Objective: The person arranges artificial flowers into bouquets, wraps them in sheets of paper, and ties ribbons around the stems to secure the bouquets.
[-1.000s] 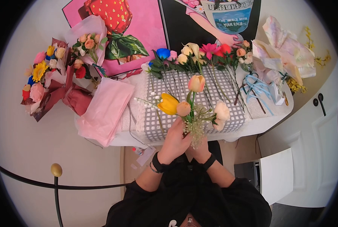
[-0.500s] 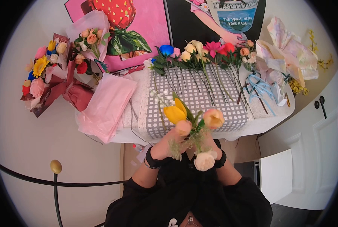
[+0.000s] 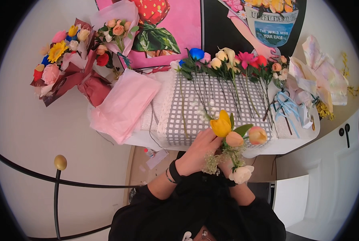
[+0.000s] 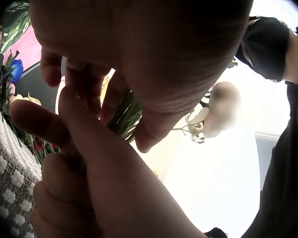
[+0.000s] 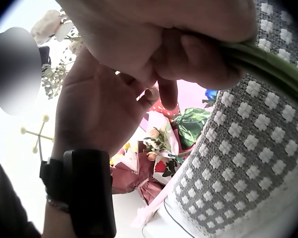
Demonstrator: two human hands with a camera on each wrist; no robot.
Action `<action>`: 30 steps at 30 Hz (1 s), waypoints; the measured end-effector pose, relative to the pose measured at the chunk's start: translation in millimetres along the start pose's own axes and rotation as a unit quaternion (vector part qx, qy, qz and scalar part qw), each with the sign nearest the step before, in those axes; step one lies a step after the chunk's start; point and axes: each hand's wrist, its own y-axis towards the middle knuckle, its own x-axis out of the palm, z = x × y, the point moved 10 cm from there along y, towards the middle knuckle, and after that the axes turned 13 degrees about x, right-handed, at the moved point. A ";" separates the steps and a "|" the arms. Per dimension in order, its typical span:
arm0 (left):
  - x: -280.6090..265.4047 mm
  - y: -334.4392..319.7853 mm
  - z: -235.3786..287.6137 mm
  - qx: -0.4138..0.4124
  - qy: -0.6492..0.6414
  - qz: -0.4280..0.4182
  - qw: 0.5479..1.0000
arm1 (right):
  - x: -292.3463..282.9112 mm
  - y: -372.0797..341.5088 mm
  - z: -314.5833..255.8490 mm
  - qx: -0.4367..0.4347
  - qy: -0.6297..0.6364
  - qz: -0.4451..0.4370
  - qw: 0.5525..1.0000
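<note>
A small bunch held upright has a yellow tulip, a peach tulip, a peach bud, a cream flower and fine greenery. In the left wrist view, the left hand has its fingers and thumb around the green stems. Partly hidden behind the blooms, the right hand curls around the lower stems, as the right wrist view shows. The hands overlap closely over the table's front edge.
Single-stem flowers lie along the back of the checked cloth. Pink paper and wrapped bouquets are on the left. Blue ribbon, a white box and pale wrapping sit on the right.
The bunch has turned in the hands, its peach tulip and cream flower now to the right. In the head view, the table and hands appear farther right than before.
</note>
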 end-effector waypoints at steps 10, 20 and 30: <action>3.3 -0.3 -16.9 -0.031 -0.055 -0.048 0.997 | -15.6 -2.8 -14.7 -0.051 -0.253 0.143 0.956; 3.9 -15.7 -36.5 -0.088 -0.151 0.000 0.985 | -18.2 -15.8 -103.8 -0.118 0.055 0.137 0.982; 26.7 -61.8 -56.4 -0.125 -0.174 -0.070 0.974 | -13.0 -6.7 -89.5 -0.086 -0.096 0.117 0.985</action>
